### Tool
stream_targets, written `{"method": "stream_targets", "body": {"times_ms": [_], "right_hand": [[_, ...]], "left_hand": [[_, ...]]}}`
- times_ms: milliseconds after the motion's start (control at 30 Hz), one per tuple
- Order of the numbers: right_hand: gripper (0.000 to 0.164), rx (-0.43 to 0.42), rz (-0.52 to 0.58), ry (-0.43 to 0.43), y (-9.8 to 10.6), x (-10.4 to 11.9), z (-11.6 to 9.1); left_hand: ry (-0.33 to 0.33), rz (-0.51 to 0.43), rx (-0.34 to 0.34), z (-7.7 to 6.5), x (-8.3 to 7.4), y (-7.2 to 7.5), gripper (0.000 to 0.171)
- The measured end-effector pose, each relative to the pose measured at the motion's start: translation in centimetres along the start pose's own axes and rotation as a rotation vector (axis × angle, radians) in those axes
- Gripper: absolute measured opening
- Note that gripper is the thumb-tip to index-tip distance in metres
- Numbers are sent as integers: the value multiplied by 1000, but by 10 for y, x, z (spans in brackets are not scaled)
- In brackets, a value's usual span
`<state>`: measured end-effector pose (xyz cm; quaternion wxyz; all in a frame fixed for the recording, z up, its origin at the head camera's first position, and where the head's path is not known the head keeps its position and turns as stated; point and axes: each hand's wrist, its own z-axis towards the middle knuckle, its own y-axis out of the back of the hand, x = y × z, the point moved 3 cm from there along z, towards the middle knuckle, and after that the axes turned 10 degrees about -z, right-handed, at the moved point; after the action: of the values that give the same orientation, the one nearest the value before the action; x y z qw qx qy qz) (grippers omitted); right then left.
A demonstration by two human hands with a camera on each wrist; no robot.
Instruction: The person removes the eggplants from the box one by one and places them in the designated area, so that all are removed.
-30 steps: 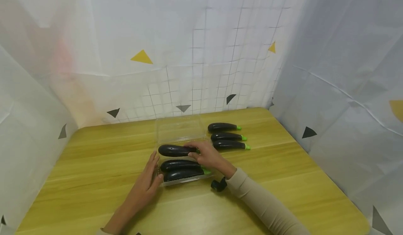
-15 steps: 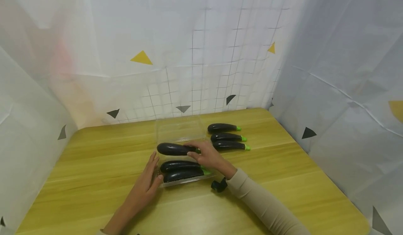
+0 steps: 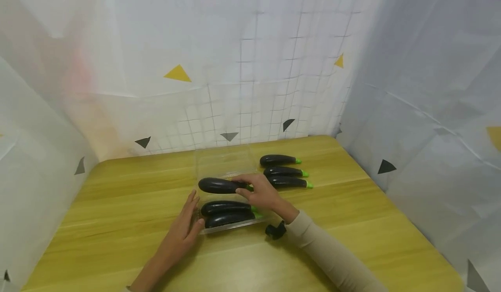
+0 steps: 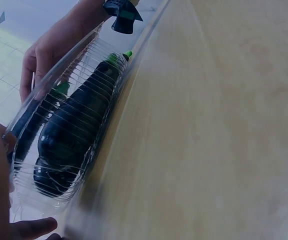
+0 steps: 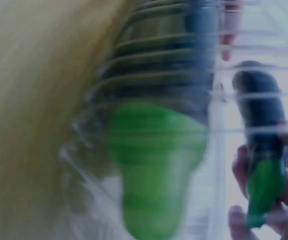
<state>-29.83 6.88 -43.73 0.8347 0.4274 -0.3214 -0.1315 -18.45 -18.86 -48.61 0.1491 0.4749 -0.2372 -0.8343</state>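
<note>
In the head view my right hand (image 3: 260, 192) grips a dark eggplant (image 3: 217, 186) by its stem end, over the rear part of a clear plastic clamshell container (image 3: 235, 227). Two more eggplants, a rear one (image 3: 223, 207) and a front one (image 3: 228, 218), lie side by side inside it. My left hand (image 3: 181, 229) rests at the container's left end, fingers straight and thumb near the front corner. The right wrist view shows the held eggplant's green stem (image 5: 264, 192) between my fingers, behind the container's ribbed wall. Through that wall in the left wrist view shows an eggplant (image 4: 76, 125).
The container's transparent lid (image 3: 223, 161) is folded back flat behind it. Three eggplants, one at the back (image 3: 278, 159), one in the middle (image 3: 282, 171) and one in front (image 3: 287, 182), lie on the wooden table (image 3: 332, 222) to the right. White sheets wall the table.
The held eggplant has moved slightly away from the two in the container, with my right hand on it. My left hand stays in place. The head view has shifted a little.
</note>
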Motion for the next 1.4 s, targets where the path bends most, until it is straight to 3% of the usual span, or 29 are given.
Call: {"method": "stream_targets", "body": {"times_ms": [500,1033,1400], "right_hand": [[32,-49,10,10,27,-2,-9],[32,-110,60,-39,47,-12,-24],[31,-116,32,-61,61,-17,-32]], "left_hand": [[-19,15,-14,0,-3,-2,65],[-14,10,-2,0,-2,-1,64],[-10,16,-5,0,-2,-2,64]]}}
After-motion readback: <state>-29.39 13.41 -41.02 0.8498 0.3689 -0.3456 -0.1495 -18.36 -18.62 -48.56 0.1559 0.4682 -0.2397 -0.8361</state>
